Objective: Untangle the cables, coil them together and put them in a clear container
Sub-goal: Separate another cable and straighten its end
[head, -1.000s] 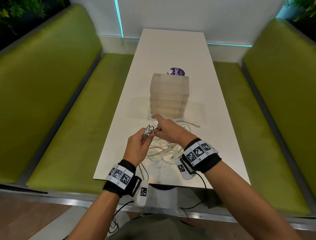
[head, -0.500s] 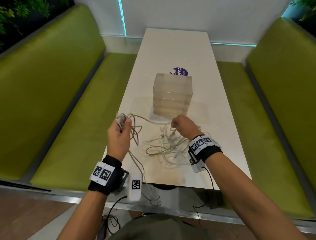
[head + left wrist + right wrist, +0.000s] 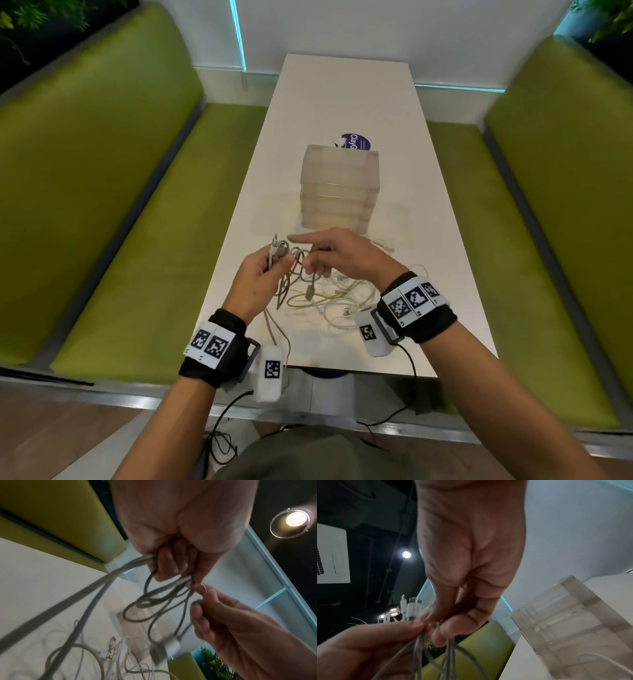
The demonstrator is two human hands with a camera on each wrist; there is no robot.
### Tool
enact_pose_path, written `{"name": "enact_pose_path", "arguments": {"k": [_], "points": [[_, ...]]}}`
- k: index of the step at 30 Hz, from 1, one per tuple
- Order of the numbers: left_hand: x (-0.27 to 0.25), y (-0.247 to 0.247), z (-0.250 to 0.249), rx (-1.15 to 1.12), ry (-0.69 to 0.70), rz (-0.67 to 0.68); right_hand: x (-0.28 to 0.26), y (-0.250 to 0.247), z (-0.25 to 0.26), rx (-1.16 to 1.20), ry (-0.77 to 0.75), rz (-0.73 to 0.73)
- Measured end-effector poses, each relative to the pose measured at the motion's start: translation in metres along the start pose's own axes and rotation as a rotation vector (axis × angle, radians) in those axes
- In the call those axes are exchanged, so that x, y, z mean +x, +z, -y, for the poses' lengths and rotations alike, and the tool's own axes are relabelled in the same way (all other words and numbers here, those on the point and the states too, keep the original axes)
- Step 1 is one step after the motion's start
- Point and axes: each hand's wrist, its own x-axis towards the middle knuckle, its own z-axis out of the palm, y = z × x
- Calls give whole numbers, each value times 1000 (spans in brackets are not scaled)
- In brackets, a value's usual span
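the left hand [image 3: 257, 281] has its fingers [image 3: 167, 563] curled around a small bunch of grey cable loops [image 3: 155, 609], plug ends sticking up past the thumb, while the right hand [image 3: 346, 257] pinches one strand of that bunch between thumb [image 3: 447, 631] and curled fingers, its index finger held out straight. both hands hover just above the near end of the table [image 3: 346, 102]. judging by this, the task looks early: only a few loops are gathered, and the rest of the cables [image 3: 337, 301], white, yellowish and grey, lie in a loose tangle on the tabletop beneath the hands, with one strand hanging over the near edge. nothing is coiled as a set, and nothing appears to sit in the clear container [image 3: 339, 186], which stands just beyond the hands near the table's middle; it looks like a stack of frosted boxes. a purple sticker [image 3: 356, 141] shows behind it. the table is long and white, flanked by green benches [image 3: 113, 212], against a white wall with teal light strips [image 3: 238, 34].
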Motion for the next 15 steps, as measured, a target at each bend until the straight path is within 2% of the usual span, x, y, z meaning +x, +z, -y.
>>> {"name": "enact_pose_path", "arguments": {"k": [3, 6, 7, 10, 12, 15], "points": [[-3, -10, -4, -38, -103, 164, -5, -1, 1, 3, 70, 80], [-9, -11, -8, -54, -156, 328, -12, 5, 0, 30, 76, 132], [-10, -11, -9, -60, -158, 334, -14, 9, -2, 67, 71, 118], [-11, -8, -7, -59, -139, 237, -22, 18, -9, 165, 79, 21], [-11, -9, -3, -87, -157, 185, -29, 27, -16, 184, 102, 38], [-15, -11, 0, -124, -162, 205, -40, 42, -25, 210, 116, 13]]}}
